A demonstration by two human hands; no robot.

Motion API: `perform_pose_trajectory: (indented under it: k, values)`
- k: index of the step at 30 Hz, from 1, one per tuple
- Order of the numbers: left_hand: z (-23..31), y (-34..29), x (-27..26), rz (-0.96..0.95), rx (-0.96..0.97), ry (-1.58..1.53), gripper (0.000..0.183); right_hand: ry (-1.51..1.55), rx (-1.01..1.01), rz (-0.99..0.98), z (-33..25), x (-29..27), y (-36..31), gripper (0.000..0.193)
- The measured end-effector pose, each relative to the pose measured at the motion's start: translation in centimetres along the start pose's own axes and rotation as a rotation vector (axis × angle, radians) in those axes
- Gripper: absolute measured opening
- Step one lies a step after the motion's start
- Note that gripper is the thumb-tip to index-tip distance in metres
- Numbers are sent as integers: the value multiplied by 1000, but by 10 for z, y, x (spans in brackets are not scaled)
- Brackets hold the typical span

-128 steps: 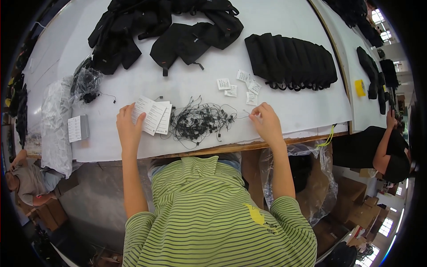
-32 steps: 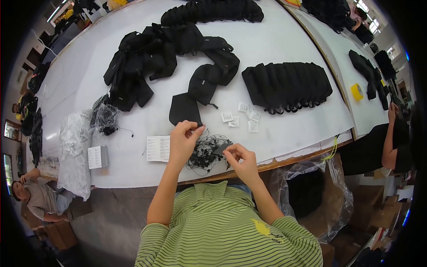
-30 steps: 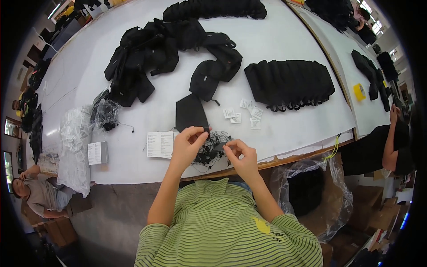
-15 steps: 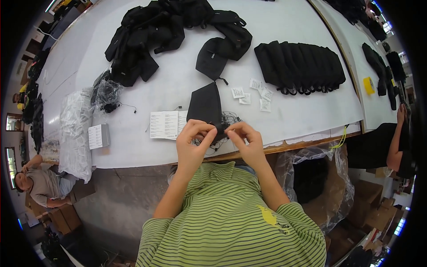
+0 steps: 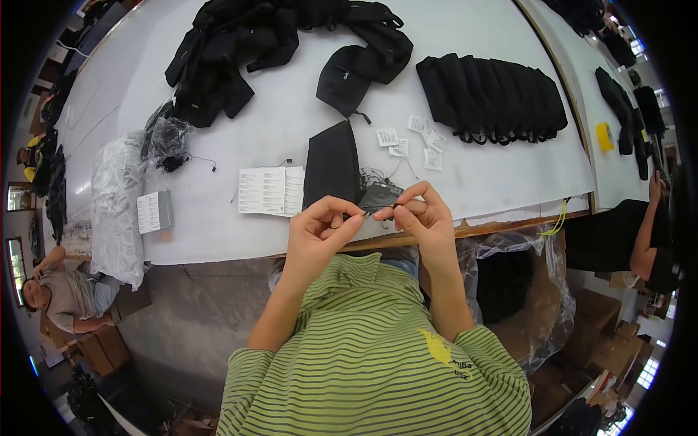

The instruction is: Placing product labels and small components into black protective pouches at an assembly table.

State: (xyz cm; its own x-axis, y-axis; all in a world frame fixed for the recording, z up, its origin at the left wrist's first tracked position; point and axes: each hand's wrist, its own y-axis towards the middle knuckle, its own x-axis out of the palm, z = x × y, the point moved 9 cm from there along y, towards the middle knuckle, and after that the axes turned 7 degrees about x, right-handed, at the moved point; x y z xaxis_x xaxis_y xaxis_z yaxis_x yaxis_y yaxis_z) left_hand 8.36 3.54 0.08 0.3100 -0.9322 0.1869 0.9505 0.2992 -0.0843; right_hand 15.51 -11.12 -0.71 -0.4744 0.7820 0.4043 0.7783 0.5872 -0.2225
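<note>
Close in front of me, both hands are pinched near each other at the table edge. Between and just above the fingertips is a dark hang tag (image 5: 381,196) with small light print. My left hand (image 5: 316,234) pinches at the tag's lower left corner, apparently on its thin cord. The thumb and fingers of my right hand (image 5: 424,216) close on a small dark bit of the cord; the fingers hide most of it. A flat black fabric pouch (image 5: 331,163) lies just beyond my left hand. Behind the tag is a tangle of thin black cords (image 5: 372,177).
Printed leaflets (image 5: 263,190) lie left of the pouch, beside a stack of cards (image 5: 154,211) and a clear plastic bundle (image 5: 116,207). Black pouches are heaped (image 5: 233,62) at the back and rowed (image 5: 491,98) on the right. Small white packets (image 5: 432,158) lie nearer. A plastic-lined box (image 5: 542,291) stands below right.
The dark tag has come into view between my hands. My right hand has shifted slightly right and turned, and both hands now pinch by the tag rather than at the pouch's near end.
</note>
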Motion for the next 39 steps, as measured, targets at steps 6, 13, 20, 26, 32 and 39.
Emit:
perform_pose_trajectory:
  k: [6,13,20,26,32,39]
  values:
    - [6,-1,2,2,92,203,4,-58,109,10,12,7,-1,14]
    - [12,-2,7,-36,101,351,8,-100,18,43,19,3,4,11]
    - [8,-2,7,-67,39,270,7,-339,-55,61,7,5,3,11]
    - [8,-1,7,-57,31,254,7,-254,-27,72,12,2,3,10]
    - [6,-3,6,-64,24,259,7,-285,-40,88,14,2,2,11]
    - [4,-2,7,-56,14,291,8,-487,-114,145,-1,7,-1,11]
